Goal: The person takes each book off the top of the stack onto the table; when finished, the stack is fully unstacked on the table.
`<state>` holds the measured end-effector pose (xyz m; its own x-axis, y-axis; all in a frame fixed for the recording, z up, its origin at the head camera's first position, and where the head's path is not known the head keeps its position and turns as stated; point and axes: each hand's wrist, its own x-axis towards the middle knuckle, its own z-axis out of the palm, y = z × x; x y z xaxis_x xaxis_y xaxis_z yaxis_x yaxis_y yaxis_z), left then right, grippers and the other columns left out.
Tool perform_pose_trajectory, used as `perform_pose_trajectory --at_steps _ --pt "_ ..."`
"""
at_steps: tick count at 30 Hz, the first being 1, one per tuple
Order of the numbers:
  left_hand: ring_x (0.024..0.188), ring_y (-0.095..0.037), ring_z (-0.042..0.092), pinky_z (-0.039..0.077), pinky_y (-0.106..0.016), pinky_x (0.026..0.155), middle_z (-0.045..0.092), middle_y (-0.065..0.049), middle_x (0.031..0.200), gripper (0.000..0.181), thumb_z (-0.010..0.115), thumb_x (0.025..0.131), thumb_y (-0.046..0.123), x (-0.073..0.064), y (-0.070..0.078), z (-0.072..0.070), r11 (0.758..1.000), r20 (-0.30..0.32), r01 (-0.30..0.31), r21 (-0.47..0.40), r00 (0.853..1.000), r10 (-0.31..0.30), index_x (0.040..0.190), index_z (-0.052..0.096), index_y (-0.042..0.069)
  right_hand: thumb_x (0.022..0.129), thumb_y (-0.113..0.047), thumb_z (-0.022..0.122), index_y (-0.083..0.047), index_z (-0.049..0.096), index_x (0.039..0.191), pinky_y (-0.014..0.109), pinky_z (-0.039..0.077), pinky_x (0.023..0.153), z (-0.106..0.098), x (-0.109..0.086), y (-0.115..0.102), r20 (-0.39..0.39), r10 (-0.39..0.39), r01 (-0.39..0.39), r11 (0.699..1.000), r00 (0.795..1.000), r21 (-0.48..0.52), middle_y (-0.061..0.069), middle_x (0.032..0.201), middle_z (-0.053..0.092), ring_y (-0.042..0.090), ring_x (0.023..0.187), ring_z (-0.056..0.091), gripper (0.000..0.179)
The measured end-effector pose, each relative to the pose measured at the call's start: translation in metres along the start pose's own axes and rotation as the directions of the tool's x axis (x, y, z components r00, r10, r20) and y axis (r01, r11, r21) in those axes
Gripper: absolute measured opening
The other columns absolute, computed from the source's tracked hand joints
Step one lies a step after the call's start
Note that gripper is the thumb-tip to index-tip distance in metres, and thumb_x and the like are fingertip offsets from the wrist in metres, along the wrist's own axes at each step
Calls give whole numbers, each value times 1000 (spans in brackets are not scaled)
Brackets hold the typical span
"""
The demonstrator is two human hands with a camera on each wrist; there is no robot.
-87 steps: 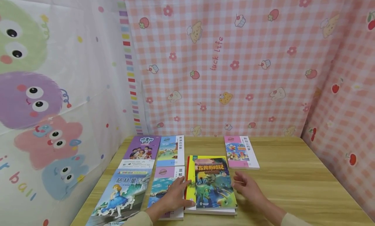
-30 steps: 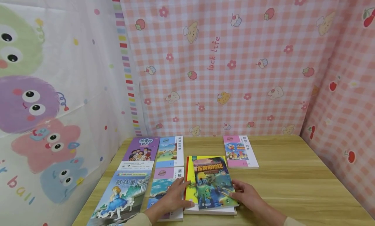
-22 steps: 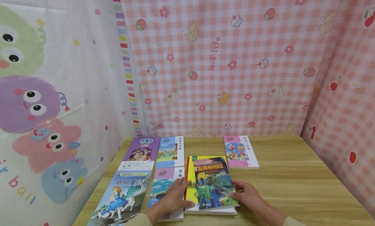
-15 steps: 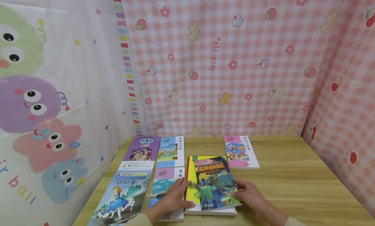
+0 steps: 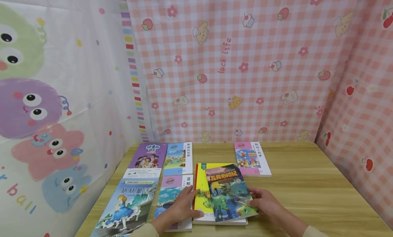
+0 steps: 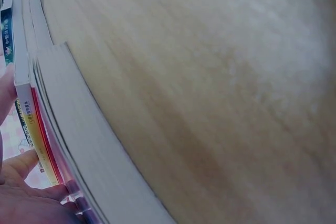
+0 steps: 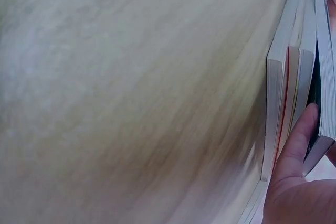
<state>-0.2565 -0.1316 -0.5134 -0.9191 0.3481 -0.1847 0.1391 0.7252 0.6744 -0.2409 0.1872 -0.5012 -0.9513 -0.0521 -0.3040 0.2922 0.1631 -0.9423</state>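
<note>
Your right hand [image 5: 266,205] has its fingers [image 7: 299,135] curled onto the right edge of the dinosaur book [image 5: 229,193]: thumb under the cover in the right wrist view, other fingers on top in the head view. So it's holding that book. The book sits on top of the stack [image 5: 205,219] at near centre of the desk [image 5: 310,192], skewed clockwise, with its near right corner hanging past the stack edge.

Your left hand [image 5: 181,206] lies flat, fingers [image 5: 188,193] straight and slightly spread, pressing at the stack's left edge, half on the blue sea book [image 5: 169,196] beside it. It's gripping nothing. Directly under the dinosaur book is a yellow cover [image 5: 200,189]. The left wrist view shows page edges of the stack [image 6: 79,145] and the fingertips [image 6: 21,166] against a spine.

Further out:
- near left, fairy-tale book [image 5: 127,204]
- far left, purple book [image 5: 148,158], with a beach-scene book [image 5: 178,158] just right of it
- far centre, pink book [image 5: 251,158], apart from the stack

All lie flat on the desk. Pink checked cloth [image 5: 233,66] hangs behind and right, and a monster-print sheet [image 5: 46,104] is on the left.
</note>
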Motion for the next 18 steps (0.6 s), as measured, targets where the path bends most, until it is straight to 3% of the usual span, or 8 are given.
perform_pose_trajectory --at_steps 6,18 --pt "147 -42 14 10 -68 113 22 -18 161 84 83 79 40 0 0 1 1000 2 28 -11 1000 -28 149 45 14 86 9 65 12 38 144 39 59 70 -4 2 3 40 -8 7 1000 999 24 15 108 65 24 80 68 64" --pt "147 -43 14 10 -69 112 23 -19 160 82 84 79 37 -1 2 0 1000 -3 2 -9 1000 -2 149 46 13 89 7 61 13 28 148 42 59 76 -13 3 2 118 -35 18 989 992 145 15 116 63 28 86 69 68"
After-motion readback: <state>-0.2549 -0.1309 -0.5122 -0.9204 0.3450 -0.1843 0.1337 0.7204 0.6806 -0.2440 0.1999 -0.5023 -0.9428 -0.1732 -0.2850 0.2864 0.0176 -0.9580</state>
